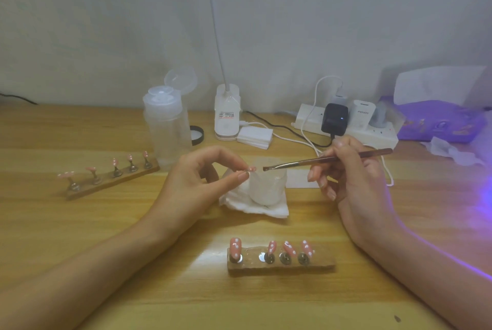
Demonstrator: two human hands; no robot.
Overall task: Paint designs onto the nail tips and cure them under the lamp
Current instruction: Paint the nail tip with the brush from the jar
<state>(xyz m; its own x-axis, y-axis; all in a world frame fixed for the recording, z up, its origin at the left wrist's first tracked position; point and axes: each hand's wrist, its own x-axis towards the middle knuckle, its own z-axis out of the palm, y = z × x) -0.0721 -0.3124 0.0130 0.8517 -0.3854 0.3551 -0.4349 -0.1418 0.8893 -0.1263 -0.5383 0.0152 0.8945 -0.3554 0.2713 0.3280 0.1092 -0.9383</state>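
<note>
My left hand (197, 178) pinches a small pink nail tip (251, 169) between thumb and forefinger, above a small white jar (267, 188). My right hand (351, 175) holds a thin brown brush (327, 159) like a pen, its bristles a short gap to the right of the tip. Near the front edge lies a wooden holder (281, 263) with several pink, white-dotted tips standing on it and one stand bare. A second holder (111, 178) with several pink tips sits at the left. Violet light falls on the table's right side; the curing lamp itself is out of view.
The jar rests on a folded white wipe (255, 207). Behind stand a clear pump bottle (166, 127) with its lid open, a white desk lamp base (227, 114), a stack of white pads (255, 136), a power strip (346, 122) with plugs and cables, and a purple packet (439, 122).
</note>
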